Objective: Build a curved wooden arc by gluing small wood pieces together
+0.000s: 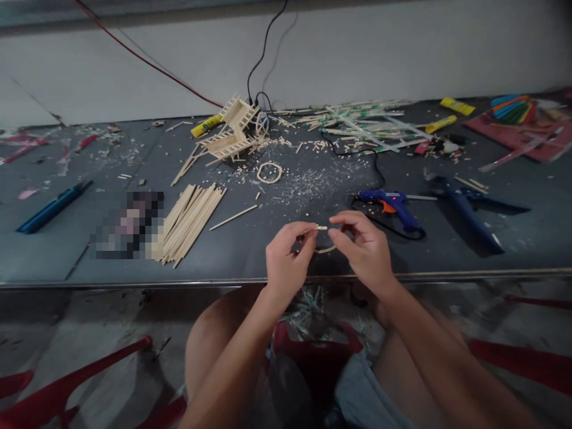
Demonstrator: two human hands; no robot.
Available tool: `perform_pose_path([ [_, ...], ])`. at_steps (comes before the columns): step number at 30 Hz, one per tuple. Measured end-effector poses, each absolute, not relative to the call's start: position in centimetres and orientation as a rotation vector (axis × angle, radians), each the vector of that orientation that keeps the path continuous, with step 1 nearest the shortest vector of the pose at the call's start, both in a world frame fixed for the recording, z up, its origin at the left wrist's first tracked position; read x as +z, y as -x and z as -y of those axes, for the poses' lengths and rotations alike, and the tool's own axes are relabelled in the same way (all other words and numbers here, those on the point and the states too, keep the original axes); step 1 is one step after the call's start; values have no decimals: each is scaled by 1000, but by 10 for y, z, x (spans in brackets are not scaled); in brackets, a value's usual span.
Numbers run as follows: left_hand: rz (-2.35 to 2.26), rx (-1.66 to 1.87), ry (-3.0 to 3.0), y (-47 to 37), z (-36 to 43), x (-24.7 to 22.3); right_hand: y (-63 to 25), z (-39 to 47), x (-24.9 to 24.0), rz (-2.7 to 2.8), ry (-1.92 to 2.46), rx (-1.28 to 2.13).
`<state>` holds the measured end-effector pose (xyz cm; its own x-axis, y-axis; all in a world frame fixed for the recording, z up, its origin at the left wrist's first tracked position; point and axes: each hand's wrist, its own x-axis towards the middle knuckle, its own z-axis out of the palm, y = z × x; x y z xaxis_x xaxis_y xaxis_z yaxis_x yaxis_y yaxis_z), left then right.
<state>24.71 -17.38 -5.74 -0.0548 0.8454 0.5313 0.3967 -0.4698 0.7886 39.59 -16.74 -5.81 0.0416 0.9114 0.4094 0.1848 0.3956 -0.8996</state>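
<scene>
Near the table's front edge, my left hand (289,257) pinches a small pale stick piece (322,227) between thumb and fingers. My right hand (365,250) is just right of it, thumb and forefinger apart around the piece's free end, with no object clearly held. A curved pale wooden part (326,250) shows below and between the hands; the fingers hide the rest. Beyond them lies a ring of short sticks (270,173). A blue glue gun (393,205) with an orange trigger rests right of my right hand.
A bundle of sticks (192,223) and a single stick (233,217) lie left. Blue pliers-like cutters (473,214) are at right, a blue pen-shaped tool (53,207) far left. Behind stand a small stick-built model (230,134), yellow glue tubes (456,106), and scattered sticks (357,122).
</scene>
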Motion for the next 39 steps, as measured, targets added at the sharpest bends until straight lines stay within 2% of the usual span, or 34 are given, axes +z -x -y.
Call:
perform_pose_path([
  [39,-1381,1461,-1762,-252,176,-54,-391,171,-57,1462,1082,706],
])
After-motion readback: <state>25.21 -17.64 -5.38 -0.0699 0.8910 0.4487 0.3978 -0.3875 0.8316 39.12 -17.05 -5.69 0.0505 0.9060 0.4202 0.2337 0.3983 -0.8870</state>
